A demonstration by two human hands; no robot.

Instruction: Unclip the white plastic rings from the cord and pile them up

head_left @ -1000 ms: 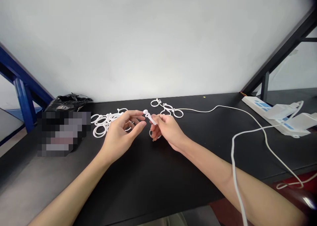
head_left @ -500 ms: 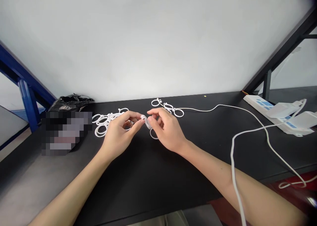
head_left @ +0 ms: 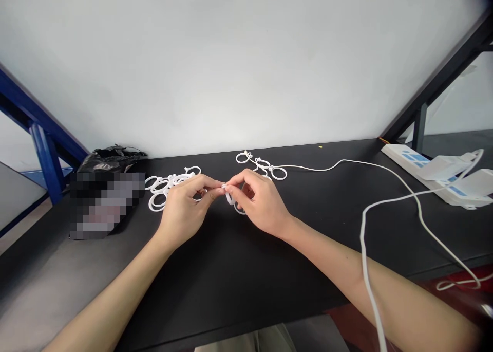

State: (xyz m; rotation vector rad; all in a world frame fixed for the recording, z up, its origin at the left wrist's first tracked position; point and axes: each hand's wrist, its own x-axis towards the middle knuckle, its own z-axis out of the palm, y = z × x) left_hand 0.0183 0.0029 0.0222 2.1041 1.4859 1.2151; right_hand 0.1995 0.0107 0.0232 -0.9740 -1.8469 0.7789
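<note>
Between the fingertips of both hands is a small white plastic ring (head_left: 230, 198), seen almost edge-on and partly covered. My left hand (head_left: 181, 205) pinches it with thumb and forefinger. From the other side my right hand (head_left: 264, 205) pinches it too, its fingertips touching those of the left. Behind the left hand lies a heap of white rings with small knobs (head_left: 156, 203), partly hidden by it. Several similar rings (head_left: 279, 173) lie beyond the right hand, at the end of a white cord (head_left: 319, 170). Part of another ring (head_left: 239, 211) shows beneath the right fingers.
At the left on the black table (head_left: 231, 280) sits a black plastic bag (head_left: 110, 162), its front pixelated. A white power strip (head_left: 404, 156) with plugged-in adapters stands at the right. A loose white cable (head_left: 363, 228) crosses over my right forearm. A pale wall (head_left: 246, 74) rises behind.
My right thumb and forefinger have moved left and closed on the white ring, which only the left fingertips plainly pinched before. The left hand has barely moved.
</note>
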